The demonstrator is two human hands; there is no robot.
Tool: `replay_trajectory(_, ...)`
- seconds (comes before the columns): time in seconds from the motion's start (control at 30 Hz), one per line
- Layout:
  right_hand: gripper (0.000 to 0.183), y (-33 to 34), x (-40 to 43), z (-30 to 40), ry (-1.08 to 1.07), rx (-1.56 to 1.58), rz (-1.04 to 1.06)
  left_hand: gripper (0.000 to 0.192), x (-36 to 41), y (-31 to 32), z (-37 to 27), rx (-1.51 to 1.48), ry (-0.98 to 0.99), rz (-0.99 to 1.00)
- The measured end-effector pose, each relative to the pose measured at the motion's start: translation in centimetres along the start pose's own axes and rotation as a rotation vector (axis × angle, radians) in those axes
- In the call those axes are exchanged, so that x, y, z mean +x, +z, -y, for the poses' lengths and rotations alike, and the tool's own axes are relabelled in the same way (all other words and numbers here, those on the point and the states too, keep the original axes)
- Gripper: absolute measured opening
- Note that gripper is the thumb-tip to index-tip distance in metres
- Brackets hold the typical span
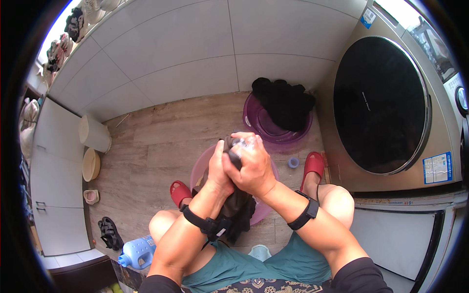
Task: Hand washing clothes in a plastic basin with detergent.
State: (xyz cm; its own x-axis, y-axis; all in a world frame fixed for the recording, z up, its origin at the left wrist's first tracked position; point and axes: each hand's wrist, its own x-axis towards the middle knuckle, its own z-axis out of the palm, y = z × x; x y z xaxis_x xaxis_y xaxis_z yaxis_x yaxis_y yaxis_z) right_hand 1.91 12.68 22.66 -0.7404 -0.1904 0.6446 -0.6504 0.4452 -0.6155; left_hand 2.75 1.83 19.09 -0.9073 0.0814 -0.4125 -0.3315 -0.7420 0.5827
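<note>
Both of my hands are pressed together around a bunched dark garment (231, 205), raised over a pink basin (203, 161). My left hand (220, 168) grips the cloth from the left side. Across from it, my right hand (253, 163) closes over the top, with white suds on its fingers. The lower part of the garment hangs down over the basin and its near rim. Most of the basin's inside is hidden by my hands and the cloth.
A purple basin (249, 117) with black clothing (285, 102) stands by the tiled wall. At right is a washing machine (326, 161). A blue cap (293, 162) lies on the floor. A blue detergent bottle (137, 253), black sandals (110, 233) and a white bin (93, 133) are at left.
</note>
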Motion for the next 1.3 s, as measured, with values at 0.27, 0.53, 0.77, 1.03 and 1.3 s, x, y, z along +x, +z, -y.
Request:
replay_trajectory(0.27,0.027,-0.9,3.0,-4.7,1.333,1.393,-0.123,0.04,-1.8,1.8,-1.5,0.433,0.09,0.077)
replay_trajectory(0.53,0.025,-4.5,3.2,-3.4,1.031,1.362,-0.085,0.046,-1.7,1.5,-3.9,-0.08,0.006,0.27)
replay_trajectory(0.77,0.048,-1.3,-0.5,0.0,0.073,0.179,0.171,0.043,-1.0,0.6,-2.0,0.07,0.004,0.097)
replay_trajectory(1.03,0.035,-3.1,3.2,-2.5,0.839,0.775,0.04,0.025,-2.6,3.3,-4.0,0.641,0.078,0.176)
replay_trajectory(1.3,0.05,-6.5,2.6,-3.8,0.592,0.002,0.65,0.052,-1.5,1.4,-5.8,1.449,0.043,0.02)
